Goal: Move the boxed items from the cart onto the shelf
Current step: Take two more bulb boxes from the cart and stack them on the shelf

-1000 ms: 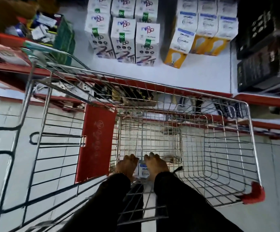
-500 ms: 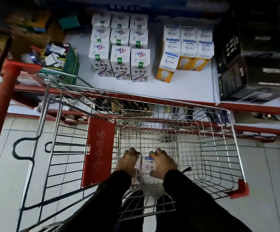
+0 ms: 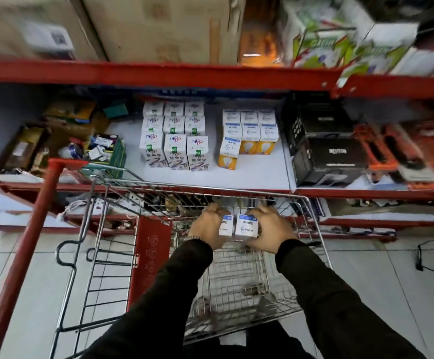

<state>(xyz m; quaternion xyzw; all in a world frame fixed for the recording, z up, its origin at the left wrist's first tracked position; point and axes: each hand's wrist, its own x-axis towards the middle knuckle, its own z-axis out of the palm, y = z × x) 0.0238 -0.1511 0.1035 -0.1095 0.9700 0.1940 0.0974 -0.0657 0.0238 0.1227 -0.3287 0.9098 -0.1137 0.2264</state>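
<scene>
Head view: shelf (image 3: 249,174) ahead of me, red-edged, white deck, already stocked. Wire cart (image 3: 239,278) sits right below it, nose toward the shelf, red flap on its left. On the deck, a white block of boxes (image 3: 174,137) to the left, bulb boxes (image 3: 248,136) with orange bases just right of them, standing upright. Black carton (image 3: 332,158) further right reads "NEUTON", I think, blurred. Up over the cart's far rim, two small white boxes (image 3: 239,225) side by side, blue-topped, long axis upright, print facing me; too soft to read. Left hand (image 3: 208,229) clamps one side, right hand (image 3: 269,231) the other, both curled tight on them.
</scene>
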